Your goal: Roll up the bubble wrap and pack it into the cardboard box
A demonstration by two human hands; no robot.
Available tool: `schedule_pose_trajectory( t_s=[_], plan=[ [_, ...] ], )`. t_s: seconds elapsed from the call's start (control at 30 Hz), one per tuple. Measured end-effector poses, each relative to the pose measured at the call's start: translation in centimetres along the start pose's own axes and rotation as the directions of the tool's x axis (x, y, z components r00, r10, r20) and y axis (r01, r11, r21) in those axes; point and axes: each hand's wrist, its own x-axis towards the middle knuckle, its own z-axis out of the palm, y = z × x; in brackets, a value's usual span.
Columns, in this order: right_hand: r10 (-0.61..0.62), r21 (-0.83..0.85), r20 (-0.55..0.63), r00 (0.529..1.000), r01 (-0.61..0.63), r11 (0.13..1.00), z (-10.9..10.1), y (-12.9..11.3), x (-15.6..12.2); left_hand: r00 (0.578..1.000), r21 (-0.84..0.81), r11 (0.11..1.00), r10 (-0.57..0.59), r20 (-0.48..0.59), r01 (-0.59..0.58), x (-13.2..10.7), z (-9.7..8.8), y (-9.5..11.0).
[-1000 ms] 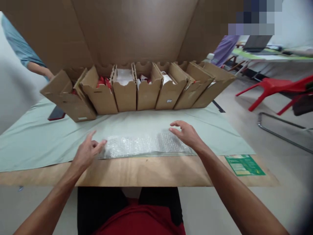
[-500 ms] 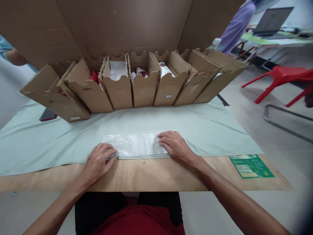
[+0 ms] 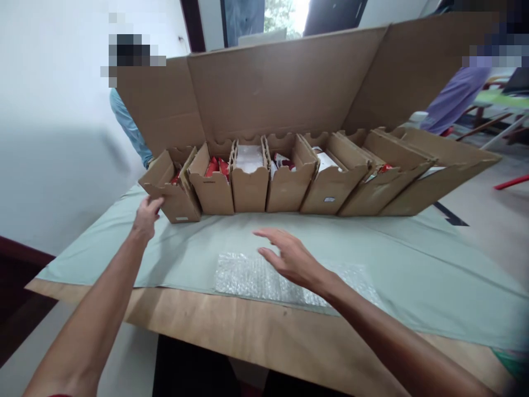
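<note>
Bubble wrap (image 3: 258, 278) lies flat on the tabletop (image 3: 206, 318) before the box row (image 3: 323, 190), long axis roughly along it; nearer right hand (image 3: 291, 257) open, empty above; left hand (image 3: 145, 219) by row's left end, grip unclear.

Cloth (image 3: 347, 240) offers free passage before the blocking cardboard bins (image 3: 288, 190).

At twelve o'clock a bright window (image 3: 285, 15) shows above a tall cardboard panel (image 3: 289, 82). A person's light blue sleeve (image 3: 129, 129) appears at ten o'clock beside the panel, purple clothing (image 3: 459, 98) at two, a red bar (image 3: 512, 183) at three, and a green sheet (image 3: 510, 362), partly out of view, at four.
</note>
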Motion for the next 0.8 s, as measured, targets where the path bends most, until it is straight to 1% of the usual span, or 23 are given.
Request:
schedule_pose_trajectory(
  t_s=[0.03, 0.07, 0.1, 0.17, 0.23, 0.3, 0.37, 0.43, 0.5, 0.6, 0.63, 0.7, 0.77, 0.8],
  plan=[
    [-0.01, 0.05, 0.028, 1.0, 0.008, 0.999, 1.4, -0.9, 2.9, 1.0, -0.007, 1.0, -0.011, 0.009, 0.012, -0.3, 0.4, -0.6],
    [0.007, 0.097, 0.064, 0.998, -0.013, 0.995, 2.9, -1.6, 6.0, 1.0, -0.012, 1.0, -0.018, 0.009, 0.018, -0.7, 0.8, -1.1],
    [0.05, 0.14, 0.103, 0.993, -0.064, 0.988, 4.6, -2.2, 8.9, 1.0, -0.018, 1.0, -0.017, 0.01, 0.018, -1.1, 1.0, -1.5],
    [0.088, 0.154, 0.127, 0.988, -0.108, 0.982, 7.9, -3.0, 13.9, 1.0, -0.034, 0.999, 0.005, 0.016, -0.004, -1.5, 1.5, -2.0],
    [0.134, 0.156, 0.128, 0.983, -0.154, 0.976, 10.7, -3.5, 17.2, 0.999, -0.049, 0.998, 0.03, 0.031, -0.029, -2.0, 1.7, -2.4],
    [0.173, 0.157, 0.108, 0.979, -0.189, 0.969, 12.5, -3.8, 18.5, 0.998, -0.062, 0.997, 0.053, 0.038, -0.05, -2.8, 1.7, -2.7],
    [0.188, 0.168, 0.086, 0.978, -0.2, 0.965, 13.1, -3.9, 18.4, 0.997, -0.05, 0.996, 0.077, 0.031, -0.076, -4.3, 1.4, -3.1],
    [0.174, 0.194, 0.079, 0.982, -0.186, 0.963, 12.7, -3.8, 17.4, 0.994, 0.005, 0.995, 0.102, 0.028, -0.102, -6.6, 1.0, -3.4],
    [0.151, 0.231, 0.075, 0.986, -0.164, 0.959, 11.8, -3.7, 16.1, 0.992, 0.069, 0.99, 0.123, 0.037, -0.126, -9.6, 0.5, -3.6],
    [0.126, 0.297, 0.075, 0.989, -0.142, 0.944, 10.2, -3.4, 13.9, 0.987, 0.13, 0.98, 0.143, 0.07, -0.151, -15.1, 0.3, -3.8],
    [0.124, 0.321, 0.073, 0.99, -0.141, 0.937, 9.6, -3.2, 13.1, 0.985, 0.156, 0.975, 0.143, 0.099, -0.157, -17.0, 0.4, -3.8],
    [0.132, 0.369, 0.062, 0.989, -0.146, 0.918, 8.4, -2.5, 11.4, 0.969, 0.174, 0.968, 0.144, 0.199, -0.18, -20.7, 1.3, -3.9],
    [0.152, 0.416, 0.039, 0.988, -0.154, 0.896, 7.0, -1.3, 9.8, 0.943, 0.173, 0.958, 0.173, 0.284, -0.228, -23.7, 2.8, -3.6],
    [0.164, 0.438, 0.026, 0.986, -0.159, 0.885, 6.2, -0.6, 9.1, 0.928, 0.164, 0.952, 0.196, 0.318, -0.257, -24.8, 3.7, -3.3]
  ],
)
